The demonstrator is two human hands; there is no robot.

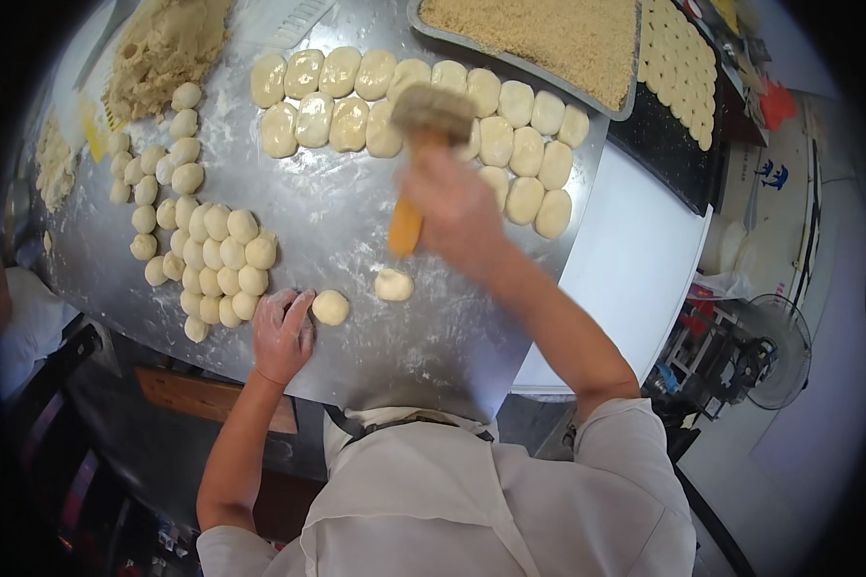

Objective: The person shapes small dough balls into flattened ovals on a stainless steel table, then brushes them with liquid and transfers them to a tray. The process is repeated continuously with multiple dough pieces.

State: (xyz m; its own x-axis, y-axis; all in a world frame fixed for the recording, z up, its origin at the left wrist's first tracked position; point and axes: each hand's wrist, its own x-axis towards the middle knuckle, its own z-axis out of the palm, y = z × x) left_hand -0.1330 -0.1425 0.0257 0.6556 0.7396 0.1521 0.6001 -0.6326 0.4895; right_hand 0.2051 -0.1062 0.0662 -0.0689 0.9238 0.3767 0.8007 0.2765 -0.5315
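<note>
My right hand (pixel 457 202) grips a brush (pixel 406 223) by its orange handle, smeared by motion. Its broad head passes over rows of flattened dough pieces (pixel 348 125), some of them glossy. My left hand (pixel 284 337) rests on the metal table with its fingers bent a little apart, and nothing shows in it. Beside its fingertips lies a round dough ball (pixel 331 308). Another dough piece (pixel 394 285), slightly flattened, sits below the brush handle. To the left of my left hand several dough balls (pixel 223 255) are packed close together, partly piled up.
A large lump of dough or filling (pixel 168 62) lies at the far left. At the far right stand a metal tray (pixel 630 108) of tan crumbs and a black baking tray (pixel 659 171) with small pale rounds. A fan (pixel 777 351) is off to the right. A person in white (pixel 31 327) is at the left edge.
</note>
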